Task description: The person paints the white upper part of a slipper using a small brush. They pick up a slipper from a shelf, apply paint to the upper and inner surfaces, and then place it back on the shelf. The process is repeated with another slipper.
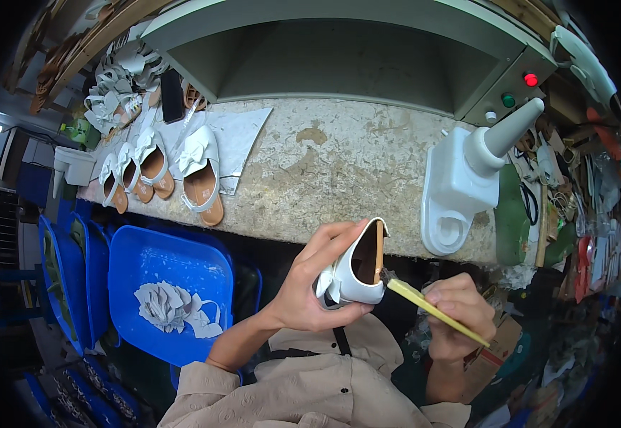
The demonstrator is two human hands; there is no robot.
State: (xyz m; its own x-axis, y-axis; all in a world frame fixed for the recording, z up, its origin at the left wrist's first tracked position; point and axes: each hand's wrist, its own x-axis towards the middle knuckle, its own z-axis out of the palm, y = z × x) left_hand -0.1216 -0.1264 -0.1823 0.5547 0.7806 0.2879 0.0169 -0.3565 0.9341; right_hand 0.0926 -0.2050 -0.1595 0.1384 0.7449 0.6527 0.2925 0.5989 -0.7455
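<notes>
White bow-trimmed sandal with a tan sole [347, 274], seen in the head view, is held up in front of the person's body, just off the near edge of a mottled, worn beige workbench [310, 178]. Along the bench's left part stand four white bow-fronted sandals with tan insoles [202, 182], partly beside a pale flat sheet [250, 132]; farther back lie a black rectangular phone [172, 96] and a heap of white strap pieces [121, 93]. A grey metal open-fronted cabinet [325, 25] blocks the bench's back, and a white plastic device with a grey cone [460, 189] takes up its right end. Left of the left forearm sits a blue plastic tub [135, 250] holding crumpled white cut pieces [168, 307]. The held sandal's long axis runs roughly up and down the view: the bow end points low and left, the opposite end up toward the bench, and its opening faces right. The left hand [307, 282] is clamped around it, fingers above, thumb below. The right hand [460, 314] pinches a yellow flat stick-like handle [414, 296], its dark tip close to the sandal's edge; contact is unclear.
</notes>
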